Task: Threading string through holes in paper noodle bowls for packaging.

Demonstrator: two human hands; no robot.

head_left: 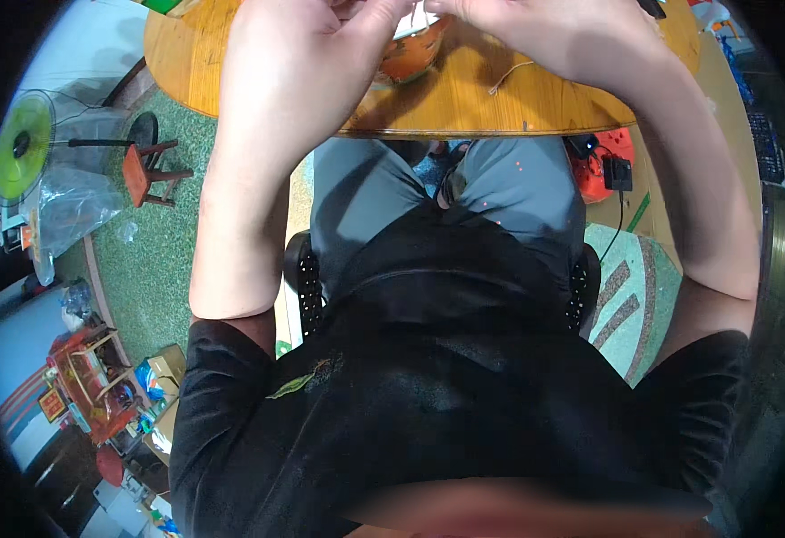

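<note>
Across the lower frame is my black shirt [428,359]; beyond, my forearms [247,206] block parts of the table [590,106], where a pale thread [509,76] lies. At the top edge, a white piece [416,21], mostly hidden, shows between my left hand [325,36] and right hand [498,13], by a mottled orange bowl [415,58]; both are cut off, so I cannot tell their grip or opening. Upper left, farther: a stool [136,175], a green fan [18,157].
</note>
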